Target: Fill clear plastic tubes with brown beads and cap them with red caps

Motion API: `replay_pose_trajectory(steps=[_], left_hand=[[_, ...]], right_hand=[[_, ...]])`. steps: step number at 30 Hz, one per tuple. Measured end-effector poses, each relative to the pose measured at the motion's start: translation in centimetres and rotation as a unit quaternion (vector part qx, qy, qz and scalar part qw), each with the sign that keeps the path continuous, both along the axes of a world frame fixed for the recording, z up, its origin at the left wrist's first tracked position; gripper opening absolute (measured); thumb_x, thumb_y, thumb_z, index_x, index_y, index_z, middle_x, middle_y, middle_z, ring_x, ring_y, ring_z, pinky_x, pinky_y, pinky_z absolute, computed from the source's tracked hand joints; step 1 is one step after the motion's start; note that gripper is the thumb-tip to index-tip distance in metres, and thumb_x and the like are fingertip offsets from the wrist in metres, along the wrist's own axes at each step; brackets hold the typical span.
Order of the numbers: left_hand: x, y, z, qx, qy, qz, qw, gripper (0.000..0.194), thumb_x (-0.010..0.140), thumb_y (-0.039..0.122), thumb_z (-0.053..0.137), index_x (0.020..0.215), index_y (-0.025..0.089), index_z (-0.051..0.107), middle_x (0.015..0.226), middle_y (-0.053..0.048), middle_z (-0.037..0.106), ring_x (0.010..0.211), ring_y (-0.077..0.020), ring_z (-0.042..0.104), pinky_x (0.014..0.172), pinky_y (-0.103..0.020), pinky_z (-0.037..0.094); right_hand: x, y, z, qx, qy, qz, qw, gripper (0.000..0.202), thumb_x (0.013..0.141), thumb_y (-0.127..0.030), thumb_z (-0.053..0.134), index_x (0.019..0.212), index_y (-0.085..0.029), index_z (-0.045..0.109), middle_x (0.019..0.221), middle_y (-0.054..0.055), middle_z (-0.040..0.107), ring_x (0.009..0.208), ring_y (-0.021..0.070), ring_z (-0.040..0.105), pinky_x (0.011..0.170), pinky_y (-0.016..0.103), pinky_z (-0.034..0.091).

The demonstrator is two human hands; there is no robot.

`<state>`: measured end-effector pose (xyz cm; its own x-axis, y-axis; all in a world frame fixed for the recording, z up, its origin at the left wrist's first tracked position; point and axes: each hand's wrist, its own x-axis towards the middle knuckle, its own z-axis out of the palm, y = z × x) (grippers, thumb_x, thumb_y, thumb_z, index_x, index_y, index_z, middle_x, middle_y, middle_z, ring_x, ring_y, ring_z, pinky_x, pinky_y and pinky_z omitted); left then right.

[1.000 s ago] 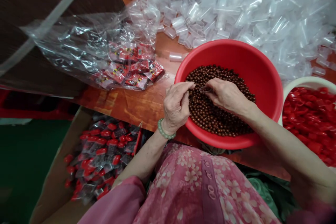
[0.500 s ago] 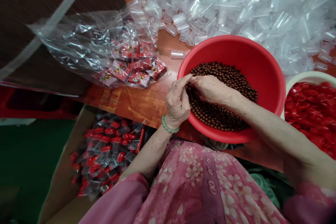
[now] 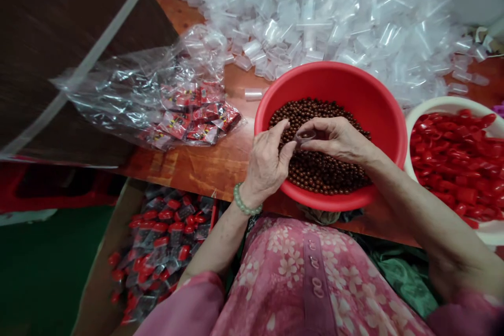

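Brown beads [image 3: 334,184] fill the lower part of a red basin [image 3: 378,94]. Above them, my right hand [image 3: 334,139] pinches a small clear container [image 3: 305,137] between thumb and fingers, its round mouth visible. My left hand [image 3: 270,160], with a green bead bracelet [image 3: 244,200] at the wrist, is over the basin's left rim. Its thumb and index finger are apart, close to the container's left side, and nothing shows between them.
Clear plastic containers [image 3: 311,16] are heaped at the back. A white basin [image 3: 427,107] of red caps [image 3: 457,168] stands right. Bagged red packets [image 3: 205,115] lie left. Below left, a cardboard box [image 3: 98,262] holds filled, red-capped containers [image 3: 157,241].
My hands, which were together at the beads, have separated. My right hand has lifted and now shows the container; my left fingers have opened. The view has shifted slightly right.
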<state>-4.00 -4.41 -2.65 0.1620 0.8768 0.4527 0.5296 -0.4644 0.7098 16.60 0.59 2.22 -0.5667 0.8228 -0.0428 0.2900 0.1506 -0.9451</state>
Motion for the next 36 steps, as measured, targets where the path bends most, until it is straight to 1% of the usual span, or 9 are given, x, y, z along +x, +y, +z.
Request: replay_pose_trajectory(steps=[3,6,10,14,16,20,22,32,36], left_hand=[[0.7,0.2,1.2,-0.101,-0.073,-0.136,0.983,0.048,0.100,0.035,0.056,0.145,0.016,0.052,0.145,-0.017,0.064,0.132,-0.0260,0.064,0.116,-0.045,0.051],[2.1,0.5,1.7,-0.215,-0.185,-0.228,0.931,0.042,0.100,0.033,0.057,0.140,0.020,0.056,0.141,-0.012,0.067,0.128,-0.0234,0.067,0.109,-0.039,0.058],[3.7,0.5,1.9,-0.350,-0.323,-0.229,0.849,0.035,0.098,0.039,0.061,0.128,0.021,0.063,0.137,-0.009,0.069,0.110,-0.0203,0.074,0.082,-0.027,0.065],[3.9,0.6,2.1,-0.413,-0.405,-0.222,0.785,0.041,0.092,0.041,0.071,0.126,0.018,0.062,0.123,-0.011,0.075,0.095,-0.0171,0.078,0.078,-0.025,0.064],[3.8,0.7,1.9,-0.418,-0.424,-0.214,0.774,0.043,0.088,0.039,0.076,0.123,0.018,0.063,0.117,-0.011,0.076,0.093,-0.0175,0.078,0.078,-0.025,0.063],[3.8,1.0,1.3,-0.407,-0.426,-0.208,0.781,0.047,0.082,0.032,0.082,0.123,0.018,0.064,0.116,-0.010,0.076,0.092,-0.0172,0.078,0.082,-0.027,0.063],[3.8,1.1,1.1,-0.407,-0.419,-0.209,0.785,0.049,0.081,0.032,0.083,0.124,0.017,0.063,0.116,-0.010,0.076,0.093,-0.0176,0.078,0.083,-0.029,0.062],[3.8,1.4,1.1,-0.435,-0.443,-0.220,0.752,0.050,0.077,0.034,0.087,0.118,0.016,0.063,0.108,-0.010,0.077,0.089,-0.0167,0.078,0.080,-0.026,0.060],[3.8,1.3,1.1,-0.437,-0.457,-0.233,0.739,0.048,0.080,0.036,0.085,0.118,0.016,0.064,0.103,-0.008,0.076,0.087,-0.0146,0.077,0.078,-0.024,0.060]], right_hand=[[0.7,-0.8,0.3,0.012,-0.004,-0.022,1.000,0.029,0.085,-0.036,0.072,0.108,-0.020,0.067,0.105,0.005,0.076,0.098,0.0206,0.072,0.092,0.038,0.058],[1.5,-1.8,0.7,0.034,-0.010,-0.040,0.999,0.027,0.086,-0.029,0.068,0.111,-0.022,0.059,0.110,0.006,0.074,0.103,0.0218,0.072,0.093,0.039,0.058],[3.3,-3.5,1.9,0.052,-0.047,-0.041,0.997,0.034,0.091,-0.028,0.064,0.123,-0.024,0.054,0.111,0.005,0.075,0.099,0.0203,0.074,0.089,0.036,0.059],[6.0,-4.8,3.0,0.103,-0.143,-0.108,0.978,0.038,0.094,-0.031,0.062,0.130,-0.023,0.056,0.109,0.006,0.076,0.092,0.0197,0.075,0.080,0.032,0.058],[6.8,-4.9,2.6,0.124,-0.235,-0.093,0.960,0.025,0.095,-0.030,0.060,0.117,-0.022,0.065,0.104,0.006,0.078,0.089,0.0206,0.074,0.078,0.033,0.057],[5.9,-4.5,0.2,0.101,-0.414,0.093,0.900,0.016,0.095,-0.023,0.058,0.100,-0.019,0.072,0.101,0.010,0.078,0.092,0.0233,0.074,0.083,0.033,0.054],[5.0,-4.5,-0.9,0.099,-0.453,0.133,0.876,0.017,0.094,-0.019,0.057,0.101,-0.016,0.073,0.103,0.013,0.078,0.095,0.0238,0.074,0.084,0.032,0.053],[5.0,-4.3,-1.4,0.115,-0.455,0.132,0.873,0.027,0.098,-0.020,0.046,0.094,-0.016,0.072,0.094,0.011,0.078,0.084,0.0216,0.073,0.076,0.031,0.049],[6.2,-3.3,0.8,0.134,-0.320,-0.024,0.938,0.019,0.095,-0.030,0.055,0.090,-0.021,0.071,0.080,0.004,0.074,0.070,0.0185,0.067,0.066,0.030,0.049]])
